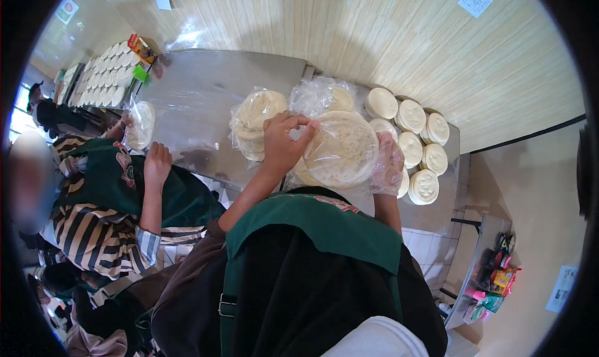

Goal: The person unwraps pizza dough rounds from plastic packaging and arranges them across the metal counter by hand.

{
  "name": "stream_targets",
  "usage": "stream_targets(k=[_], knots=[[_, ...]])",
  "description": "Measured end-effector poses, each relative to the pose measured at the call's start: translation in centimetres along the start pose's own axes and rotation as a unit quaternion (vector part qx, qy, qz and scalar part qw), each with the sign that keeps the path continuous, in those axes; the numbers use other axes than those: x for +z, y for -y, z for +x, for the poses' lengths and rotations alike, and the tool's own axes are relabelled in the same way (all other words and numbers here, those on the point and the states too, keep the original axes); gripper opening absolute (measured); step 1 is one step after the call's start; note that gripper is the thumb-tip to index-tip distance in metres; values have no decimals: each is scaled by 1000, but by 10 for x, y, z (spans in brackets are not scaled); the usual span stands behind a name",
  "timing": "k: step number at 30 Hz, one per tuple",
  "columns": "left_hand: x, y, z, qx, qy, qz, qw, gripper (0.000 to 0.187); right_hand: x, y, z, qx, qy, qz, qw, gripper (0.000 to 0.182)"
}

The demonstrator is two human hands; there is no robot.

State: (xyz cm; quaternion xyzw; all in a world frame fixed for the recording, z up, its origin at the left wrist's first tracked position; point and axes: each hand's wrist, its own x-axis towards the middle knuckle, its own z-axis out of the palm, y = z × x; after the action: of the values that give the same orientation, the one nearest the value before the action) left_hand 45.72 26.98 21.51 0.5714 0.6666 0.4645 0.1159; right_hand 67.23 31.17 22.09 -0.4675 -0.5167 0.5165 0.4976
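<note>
A clear plastic bag with round flatbreads (342, 150) is held up in front of me, over the metal table. My right hand (389, 165), in a clear plastic glove, grips the bag's right side. Bare, my left hand (286, 139) is at the bag's upper left edge, thumb and forefinger pinched together on the plastic. Left of it lies a pile of bagged flatbreads (253, 125). Behind the held bag are loose clear plastic bags (321, 95). Several stacks of round flatbreads (410, 115) stand to the right, close to my gloved hand.
At my left a co-worker in a green apron (103, 176) holds a bagged flatbread (141, 125). Rows of flatbreads (107, 76) lie at the far left beside a green object (140, 74). A side shelf (465, 294) with colourful packets is at the lower right.
</note>
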Motion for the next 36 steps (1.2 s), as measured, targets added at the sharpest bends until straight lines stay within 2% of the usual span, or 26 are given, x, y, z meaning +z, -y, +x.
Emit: stream_targets(k=[3,6,9,12,18,21,24,27,30,33,36], knots=[[8,-1,-2,64,-84,-21,994,28,6,6,-2,1,9,30,999,45],[2,-12,-2,70,-25,32,997,32,7,3,-1,15,15,26,999,46],[4,-10,-1,15,64,91,994,32,7,-8,3,35,21,62,997,47],[12,-1,-2,88,7,63,994,33,7,-12,6,29,15,-10,999,47],[15,10,1,106,27,91,990,30,6,-16,8,54,19,42,998,48],[12,4,4,122,-28,118,985,27,3,-18,9,4,32,16,999,49],[8,-11,9,109,-151,140,973,23,9,-12,6,-9,23,27,999,50],[9,-4,8,163,-147,170,961,22,17,-3,1,-14,19,20,1000,50],[16,-1,8,150,-151,174,962,18,25,6,-4,-39,23,18,999,50],[16,3,10,128,-139,214,958,16,21,7,-4,-129,16,-65,989,49],[4,15,21,76,-166,239,954,14,8,-1,2,-26,-35,6,999,46]])
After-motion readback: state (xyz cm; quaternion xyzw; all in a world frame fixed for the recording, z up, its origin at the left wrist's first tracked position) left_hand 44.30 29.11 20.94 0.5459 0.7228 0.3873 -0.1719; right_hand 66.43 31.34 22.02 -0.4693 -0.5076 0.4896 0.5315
